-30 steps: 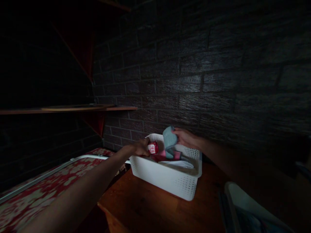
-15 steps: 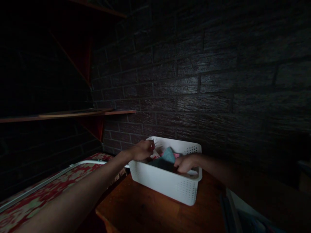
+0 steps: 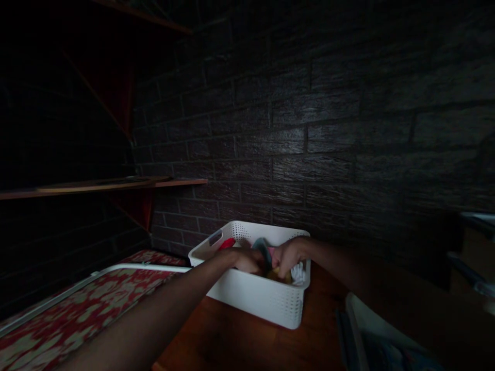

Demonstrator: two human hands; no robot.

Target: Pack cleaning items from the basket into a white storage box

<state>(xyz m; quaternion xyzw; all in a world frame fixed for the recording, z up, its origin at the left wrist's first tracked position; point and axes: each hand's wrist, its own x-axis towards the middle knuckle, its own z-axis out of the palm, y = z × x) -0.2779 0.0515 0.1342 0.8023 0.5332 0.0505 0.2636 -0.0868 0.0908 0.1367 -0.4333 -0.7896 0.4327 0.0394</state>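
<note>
A white perforated plastic basket [image 3: 255,299] stands on a dark wooden table [image 3: 232,340] against the brick wall. Both of my hands reach down inside it. My left hand [image 3: 247,260] lies over the contents near the middle, its fingers curled. My right hand [image 3: 288,256] sits close beside it, fingers bent down among the things. A teal cloth [image 3: 262,248] shows between the hands, a red item [image 3: 227,243] lies at the basket's left, and something white [image 3: 298,271] rests at the right. What the fingers hold is hidden.
A red and cream floral mat with a pale frame [image 3: 73,314] lies at the left. A wooden shelf [image 3: 104,184] juts from the dark brick wall above it. A pale chair or bin edge [image 3: 367,330] stands at the lower right.
My right hand lowered the teal cloth into the basket. My left hand let the red can go down and moved deeper inside. The view shifted slightly right.
</note>
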